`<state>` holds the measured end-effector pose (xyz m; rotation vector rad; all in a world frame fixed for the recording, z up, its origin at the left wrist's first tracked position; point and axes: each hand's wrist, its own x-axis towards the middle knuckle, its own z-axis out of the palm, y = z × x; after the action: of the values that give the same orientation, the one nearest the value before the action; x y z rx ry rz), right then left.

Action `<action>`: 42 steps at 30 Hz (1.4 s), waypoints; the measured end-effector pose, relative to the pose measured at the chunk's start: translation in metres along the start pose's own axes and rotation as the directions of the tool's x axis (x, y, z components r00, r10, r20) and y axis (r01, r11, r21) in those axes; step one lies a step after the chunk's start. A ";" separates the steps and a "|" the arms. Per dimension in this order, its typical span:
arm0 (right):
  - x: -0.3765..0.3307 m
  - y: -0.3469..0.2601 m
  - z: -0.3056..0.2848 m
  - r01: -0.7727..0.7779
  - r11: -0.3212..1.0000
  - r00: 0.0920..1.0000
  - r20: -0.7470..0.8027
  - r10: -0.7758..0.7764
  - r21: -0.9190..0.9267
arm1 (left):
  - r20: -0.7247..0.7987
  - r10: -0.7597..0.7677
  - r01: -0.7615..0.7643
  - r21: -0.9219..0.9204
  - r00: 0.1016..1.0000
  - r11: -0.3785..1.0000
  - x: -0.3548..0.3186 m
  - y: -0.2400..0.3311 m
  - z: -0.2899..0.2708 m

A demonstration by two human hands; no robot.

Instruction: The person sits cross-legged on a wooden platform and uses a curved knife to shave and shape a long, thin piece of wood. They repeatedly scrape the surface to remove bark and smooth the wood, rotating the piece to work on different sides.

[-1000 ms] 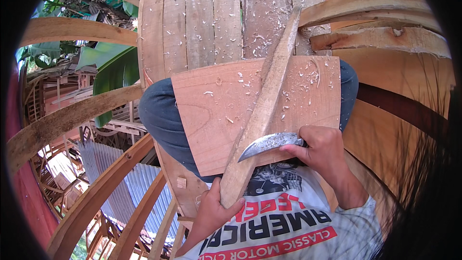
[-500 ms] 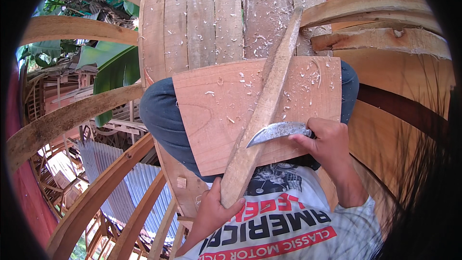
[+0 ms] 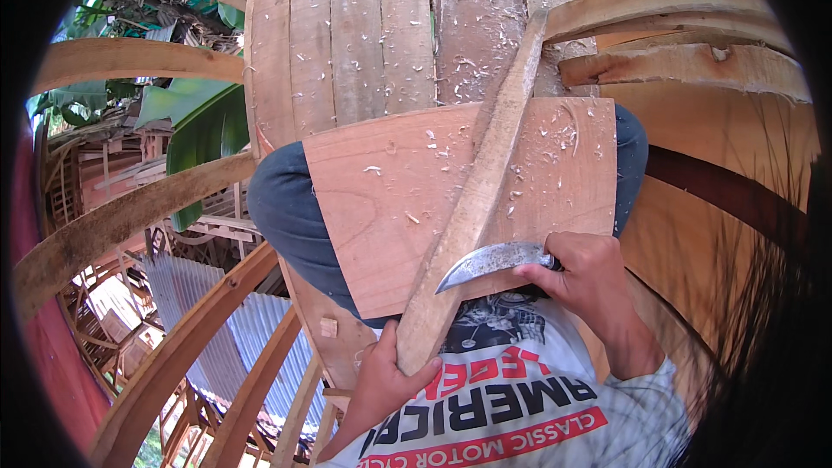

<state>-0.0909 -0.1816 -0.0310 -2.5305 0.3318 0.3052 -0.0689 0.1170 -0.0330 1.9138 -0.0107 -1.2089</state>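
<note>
A long, tapering piece of wood [image 3: 478, 195] slants across a thin wooden board [image 3: 381, 208] on my lap. My left hand [image 3: 393, 371] grips the wood's wide near end, thumb on one side and fingers on the other. The narrow far end points up and to the right. In my right hand [image 3: 588, 270] is a curved-blade knife [image 3: 496, 261], held by its handle, which the fist mostly hides. The blade points left, its tip over the lower part of the wood. Whether the edge touches the wood I cannot tell. Pale shavings [image 3: 568, 134] are scattered on the board.
Planks [image 3: 355, 35] strewn with shavings lie ahead of me. Curved wooden ribs [image 3: 130, 59] rise on the left, and more ribs [image 3: 667, 0] stand on the right. A small wood block [image 3: 328, 327] sits by my left leg. Beyond the left side are corrugated sheets [image 3: 251, 338] and banana leaves [image 3: 204, 139].
The knife and my right hand have come a little nearer to me along the wood. My left hand keeps its place on the near end.
</note>
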 end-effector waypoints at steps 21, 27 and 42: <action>0.004 -0.005 -0.005 0.003 0.991 0.999 -0.046 -0.009 -0.136 | -0.049 0.026 -0.019 0.128 0.998 0.992 0.000 0.004 0.002; 0.005 -0.004 -0.004 0.000 0.990 0.998 -0.059 -0.008 -0.141 | -0.045 0.044 -0.037 0.140 0.998 0.989 0.001 0.004 0.001; 0.006 0.017 -0.017 -0.178 0.981 0.977 -0.130 0.167 -0.083 | 0.099 -0.201 0.193 0.079 0.975 0.978 -0.001 0.007 -0.002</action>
<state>-0.0882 -0.2057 -0.0277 -2.6237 0.6008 0.2367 -0.0650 0.1145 -0.0275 1.9437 0.0841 -1.4595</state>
